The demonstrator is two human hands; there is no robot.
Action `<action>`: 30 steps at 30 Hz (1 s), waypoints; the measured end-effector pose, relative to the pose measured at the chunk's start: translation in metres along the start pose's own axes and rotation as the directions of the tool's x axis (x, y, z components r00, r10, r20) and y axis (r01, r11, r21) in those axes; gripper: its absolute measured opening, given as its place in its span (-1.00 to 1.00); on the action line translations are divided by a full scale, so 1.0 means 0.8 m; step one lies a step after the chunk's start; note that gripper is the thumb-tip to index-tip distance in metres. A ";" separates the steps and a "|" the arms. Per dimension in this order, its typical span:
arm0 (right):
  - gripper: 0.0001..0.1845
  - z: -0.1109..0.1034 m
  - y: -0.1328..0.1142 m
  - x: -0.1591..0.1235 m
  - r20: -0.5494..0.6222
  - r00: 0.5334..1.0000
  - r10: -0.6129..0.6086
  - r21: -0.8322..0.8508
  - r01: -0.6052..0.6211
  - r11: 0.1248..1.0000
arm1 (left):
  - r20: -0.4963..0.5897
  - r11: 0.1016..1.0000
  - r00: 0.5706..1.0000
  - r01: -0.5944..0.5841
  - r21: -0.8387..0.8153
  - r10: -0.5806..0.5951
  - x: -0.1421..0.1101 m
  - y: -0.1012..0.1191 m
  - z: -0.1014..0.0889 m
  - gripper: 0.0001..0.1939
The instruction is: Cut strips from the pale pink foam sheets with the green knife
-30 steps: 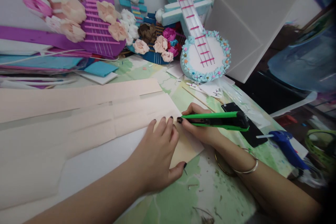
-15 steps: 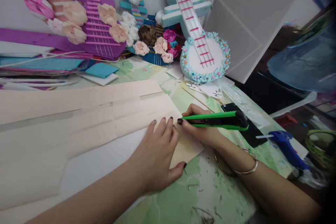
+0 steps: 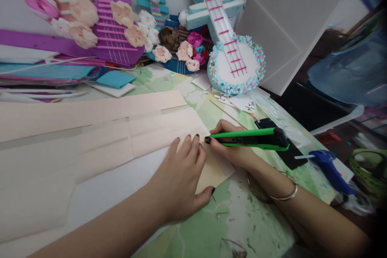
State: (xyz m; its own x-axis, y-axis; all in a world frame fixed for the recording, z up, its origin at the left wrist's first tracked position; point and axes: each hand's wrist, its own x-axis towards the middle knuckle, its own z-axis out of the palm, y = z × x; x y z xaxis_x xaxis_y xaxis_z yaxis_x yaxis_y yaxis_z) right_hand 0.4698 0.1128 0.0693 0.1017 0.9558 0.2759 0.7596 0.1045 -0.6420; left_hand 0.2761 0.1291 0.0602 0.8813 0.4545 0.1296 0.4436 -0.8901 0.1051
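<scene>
My right hand (image 3: 231, 147) is closed around a green and black box cutter (image 3: 250, 138), its front end close to the paper's surface; I cannot make out the blade tip. Fingers outstretched, my left hand (image 3: 184, 181) lies on pale peach paper (image 3: 157, 129) just left of the cutter. Beneath that paper a white sheet (image 3: 121, 177) shows. Part of a yellowish sheet (image 3: 216, 169) sticks out under both hands toward the right. Slits and fold lines run along the peach paper.
A white and light blue toy banjo (image 3: 232, 56) and a purple toy guitar (image 3: 111, 28) with paper flowers lean at the back. On the right lie a black phone-like slab (image 3: 293, 157) and a blue glue gun (image 3: 329, 167). Folded coloured paper (image 3: 116, 79) lies back left.
Both hands and the paper stay almost in place. The cutter's rear end has shifted very slightly to the right. The whole view moves a little.
</scene>
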 end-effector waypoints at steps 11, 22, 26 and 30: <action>-0.90 -0.002 -0.002 0.000 -0.003 0.999 -0.052 0.015 0.052 0.999 | 0.007 1.000 1.000 0.010 0.004 -0.010 0.000 0.002 0.001 -0.20; -0.89 -0.002 -0.004 -0.002 -0.018 0.999 -0.036 -0.005 0.036 0.999 | -0.001 1.000 1.000 0.005 0.019 -0.005 0.000 0.001 0.000 -0.20; -0.90 -0.002 -0.005 0.000 -0.037 0.999 -0.023 -0.033 0.021 0.999 | -0.003 1.000 1.000 0.000 0.017 0.000 0.001 0.000 0.002 -0.19; -0.91 -0.002 -0.002 0.000 -0.033 0.999 -0.029 -0.014 0.029 0.999 | -0.003 1.000 1.000 -0.001 0.015 0.001 0.001 0.000 0.003 -0.20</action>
State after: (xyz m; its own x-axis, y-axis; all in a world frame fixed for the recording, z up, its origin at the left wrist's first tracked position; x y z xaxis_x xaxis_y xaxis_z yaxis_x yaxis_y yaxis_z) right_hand 0.4693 0.1125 0.0717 0.1008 0.9427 0.3180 0.7711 0.1280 -0.6238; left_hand 0.2769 0.1296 0.0581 0.8812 0.4537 0.1328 0.4451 -0.8909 0.0906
